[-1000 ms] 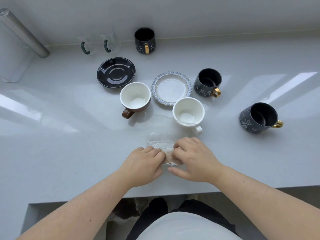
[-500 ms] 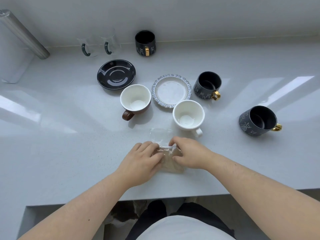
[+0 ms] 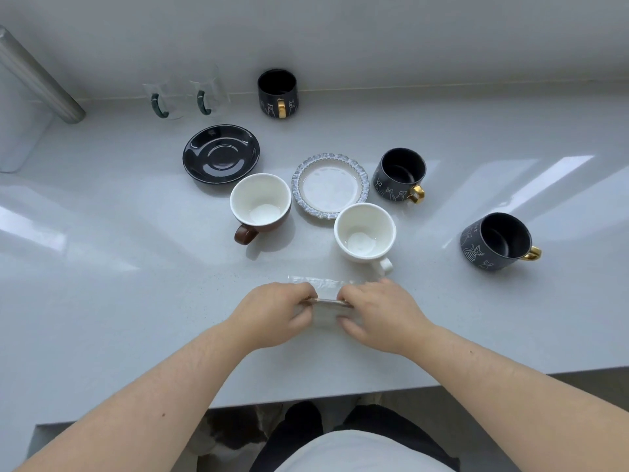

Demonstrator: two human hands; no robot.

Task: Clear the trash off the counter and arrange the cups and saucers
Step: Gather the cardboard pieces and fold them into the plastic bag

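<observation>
A clear plastic wrapper (image 3: pixel 325 291) lies on the white counter (image 3: pixel 102 284) near its front edge. My left hand (image 3: pixel 275 313) and my right hand (image 3: pixel 381 315) both pinch it, one at each end, stretching it between them. Behind the hands stand a white cup (image 3: pixel 365 231) and a brown cup with a white inside (image 3: pixel 260 203). A blue-rimmed saucer (image 3: pixel 329 185) sits between them, and a black saucer (image 3: pixel 221 153) lies further left. Three dark cups with gold handles stand at the back (image 3: pixel 277 93), right of the saucer (image 3: pixel 401 174) and far right (image 3: pixel 497 241).
Two clear glass mugs with green handles (image 3: pixel 185 97) stand against the back wall. A metal tube (image 3: pixel 37 80) slants down at the far left. The counter's front edge (image 3: pixel 306 400) runs just under my forearms, with my legs below it.
Both hands have gathered the wrapper and lifted its near part off the counter, now pulling it taut between them; the hands have moved slightly apart.
</observation>
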